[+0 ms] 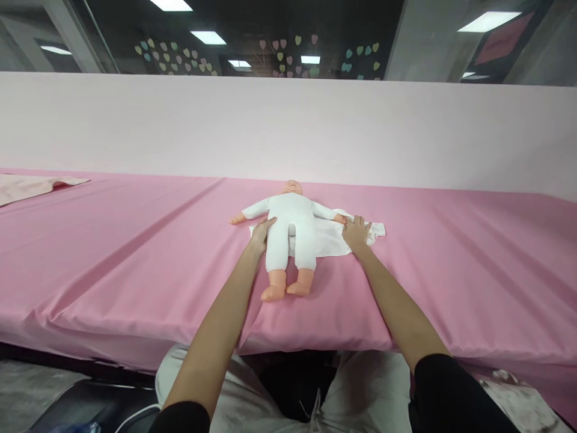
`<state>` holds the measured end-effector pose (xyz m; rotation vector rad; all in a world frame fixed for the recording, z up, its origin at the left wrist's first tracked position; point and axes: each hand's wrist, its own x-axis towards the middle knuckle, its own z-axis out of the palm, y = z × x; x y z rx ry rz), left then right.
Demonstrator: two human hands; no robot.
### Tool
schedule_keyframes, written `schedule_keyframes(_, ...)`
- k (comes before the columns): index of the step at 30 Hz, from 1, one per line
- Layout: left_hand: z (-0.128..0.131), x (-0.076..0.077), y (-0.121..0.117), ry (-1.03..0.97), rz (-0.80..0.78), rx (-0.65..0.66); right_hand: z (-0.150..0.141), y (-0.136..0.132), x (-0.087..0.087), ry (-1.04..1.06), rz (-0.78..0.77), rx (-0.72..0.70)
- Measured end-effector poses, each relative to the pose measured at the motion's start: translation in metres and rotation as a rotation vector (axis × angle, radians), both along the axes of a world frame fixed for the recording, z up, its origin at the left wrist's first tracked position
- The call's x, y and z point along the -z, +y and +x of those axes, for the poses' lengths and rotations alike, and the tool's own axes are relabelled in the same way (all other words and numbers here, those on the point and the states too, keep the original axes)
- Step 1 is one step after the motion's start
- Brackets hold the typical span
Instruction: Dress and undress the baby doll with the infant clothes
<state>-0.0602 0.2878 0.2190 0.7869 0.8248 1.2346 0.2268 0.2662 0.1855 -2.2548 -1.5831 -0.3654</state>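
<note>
Taking the doll's trunk as the centre of our clock, we see the baby doll lying on the pink sheet, head at 12 and feet at 6, so its whole length faces us squarely. Its arms point roughly to 9 and 3, which leaves both flanks within reach.

Our left hand is at 8 o'clock, against the doll's hip. The thumb lies apart over the white-clothed side, but the other fingers are hidden, so we cannot tell whether they grip or merely rest; the placement seems suited to steadying the body.

Our right hand sits between 3 and 4, on the white cloth, beside the doll's small hand. Its fingers are slightly parted and bent downward; we cannot tell whether they pinch the fabric. Being there, the hand probably keeps that end in place. The cloth runs partly beneath the doll, whose weight likely pins the middle.

Well apart, at 9, lies a pale pink cloth; beyond 12 stands the white wall.
</note>
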Motion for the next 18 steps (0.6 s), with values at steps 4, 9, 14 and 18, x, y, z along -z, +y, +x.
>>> schedule_keyframes(4, 0.006, -0.004, -0.007, 0.073, 0.023, 0.081, -0.001, 0.001, -0.001, 0.089, -0.039, 0.063)
schedule_keyframes(9, 0.016, -0.004, -0.012, 0.13, 0.061, 0.039, -0.001, 0.004, -0.001, 0.168, -0.063, 0.142)
schedule_keyframes(14, 0.017, -0.003, -0.012, 0.149, 0.069, 0.004, 0.001, 0.007, -0.001, 0.226, -0.063, 0.176)
schedule_keyframes(18, 0.016, -0.002, -0.011, 0.157, 0.073, -0.012, 0.006, 0.01, -0.002, 0.27, -0.061, 0.197)
